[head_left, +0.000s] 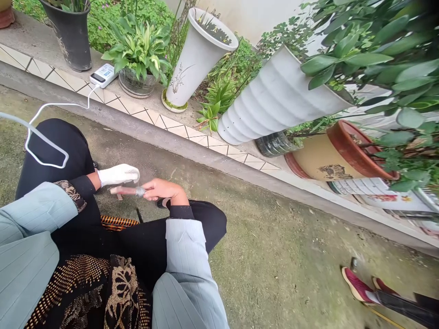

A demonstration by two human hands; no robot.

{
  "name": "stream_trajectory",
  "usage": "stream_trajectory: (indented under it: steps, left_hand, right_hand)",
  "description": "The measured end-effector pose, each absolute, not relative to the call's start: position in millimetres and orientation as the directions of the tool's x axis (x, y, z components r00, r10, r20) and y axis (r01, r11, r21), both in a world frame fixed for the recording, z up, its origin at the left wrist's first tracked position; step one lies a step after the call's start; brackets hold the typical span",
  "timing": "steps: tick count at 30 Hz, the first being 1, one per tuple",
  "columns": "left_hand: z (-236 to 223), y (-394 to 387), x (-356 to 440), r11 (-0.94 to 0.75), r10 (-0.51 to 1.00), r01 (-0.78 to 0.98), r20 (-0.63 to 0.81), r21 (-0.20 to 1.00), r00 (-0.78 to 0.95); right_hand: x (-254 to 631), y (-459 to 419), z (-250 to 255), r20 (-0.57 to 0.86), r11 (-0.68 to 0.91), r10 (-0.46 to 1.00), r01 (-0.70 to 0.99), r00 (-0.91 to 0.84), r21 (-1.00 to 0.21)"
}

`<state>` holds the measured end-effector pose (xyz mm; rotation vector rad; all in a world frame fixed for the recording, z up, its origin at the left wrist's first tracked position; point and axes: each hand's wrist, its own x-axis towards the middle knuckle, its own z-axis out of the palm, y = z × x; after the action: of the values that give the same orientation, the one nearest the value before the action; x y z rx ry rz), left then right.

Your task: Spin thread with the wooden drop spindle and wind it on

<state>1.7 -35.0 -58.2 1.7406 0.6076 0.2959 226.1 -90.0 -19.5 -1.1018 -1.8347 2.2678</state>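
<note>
My left hand (pixel 118 175) wears a white glove and hovers in front of my knees, its fingers curled together and pointing right. What they hold, if anything, is too small to make out. My right hand (pixel 164 189) is bare and closed round one end of a short brown wooden stick (pixel 124 190). Grey wire or cord (pixel 139 192) is wound round the stick close to my right fingers. The stick's other end points left, just below the glove. A thin strand seems to rise from the winding toward the gloved fingertips.
A tiled ledge (pixel 164 122) crosses ahead, bearing a black pot (pixel 70 36), a white vase (pixel 195 59), a ribbed white planter (pixel 274 98) and a brown-rimmed pot (pixel 318 153). A white power bank (pixel 104 74) there feeds a white cable (pixel 61 104) past my left knee. Another person's red shoe (pixel 356 283) shows lower right.
</note>
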Motion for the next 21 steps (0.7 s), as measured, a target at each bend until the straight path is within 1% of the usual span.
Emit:
stream_trajectory:
  steps: [1,2,3,4,5,6,7,8,9,10,11,12,13,15,17,19,20,21]
  left_hand:
    - [-62,-35,2,-0.111,0.541,0.221,-0.127,0.969,0.831]
    - [-65,-36,3,-0.057,0.528,0.205,-0.145,0.977,0.837]
    - [-67,-37,3,0.001,0.500,0.196,-0.171,0.981,0.849]
    - [-69,-39,4,0.057,0.451,0.196,-0.200,0.979,0.870]
    - [-70,-41,4,0.103,0.390,0.201,-0.226,0.974,0.893]
    - [-70,-43,5,0.135,0.331,0.208,-0.242,0.969,0.912]
    - [-69,-45,5,0.152,0.287,0.209,-0.246,0.966,0.926]
    - [-67,-46,5,0.160,0.275,0.202,-0.240,0.966,0.931]
    - [-65,-46,5,0.165,0.300,0.185,-0.228,0.969,0.926]
    - [-63,-45,4,0.167,0.356,0.159,-0.210,0.973,0.911]
    - [-61,-43,3,0.169,0.425,0.130,-0.191,0.977,0.885]
    - [-60,-40,2,0.168,0.494,0.104,-0.175,0.980,0.852]
    - [-59,-37,0,0.167,0.550,0.085,-0.164,0.982,0.819]
    - [-60,-31,-3,0.144,0.619,0.086,-0.157,0.986,0.769]
    - [-63,-26,-5,0.099,0.666,0.125,-0.159,0.987,0.729]
    - [-66,-22,-6,0.053,0.704,0.185,-0.168,0.981,0.690]
    - [-68,-22,-6,0.032,0.715,0.215,-0.173,0.976,0.677]
    - [-69,-23,-5,0.011,0.718,0.244,-0.177,0.970,0.673]
  right_hand:
    - [230,-89,-18,-0.443,-0.314,0.572,0.314,-0.691,-0.896]
    - [234,-88,-18,-0.390,-0.314,0.723,0.232,-0.570,-0.921]
    - [238,-86,-19,-0.343,-0.304,0.849,0.160,-0.401,-0.939]
    - [242,-84,-22,-0.309,-0.291,0.928,0.114,-0.208,-0.950]
    - [246,-81,-26,-0.298,-0.293,0.954,0.112,-0.028,-0.949]
    - [248,-78,-31,-0.307,-0.321,0.946,0.168,0.108,-0.932]
    - [250,-76,-35,-0.324,-0.370,0.925,0.282,0.197,-0.885]
    - [251,-73,-40,-0.346,-0.421,0.906,0.435,0.243,-0.796]
    - [251,-72,-44,-0.378,-0.450,0.891,0.590,0.249,-0.670]
    - [249,-71,-47,-0.426,-0.439,0.878,0.718,0.217,-0.540]
    - [247,-71,-50,-0.489,-0.394,0.859,0.806,0.152,-0.442]
    - [243,-72,-51,-0.562,-0.339,0.824,0.855,0.068,-0.394]
    - [240,-73,-52,-0.637,-0.292,0.770,0.873,-0.028,-0.391]
    - [232,-77,-50,-0.746,-0.241,0.623,0.849,-0.236,-0.469]
    - [227,-82,-45,-0.766,-0.244,0.471,0.770,-0.437,-0.589]
    - [225,-87,-36,-0.681,-0.272,0.376,0.628,-0.628,-0.729]
    - [226,-88,-31,-0.606,-0.291,0.388,0.532,-0.694,-0.795]
    - [227,-89,-27,-0.521,-0.307,0.459,0.422,-0.720,-0.853]
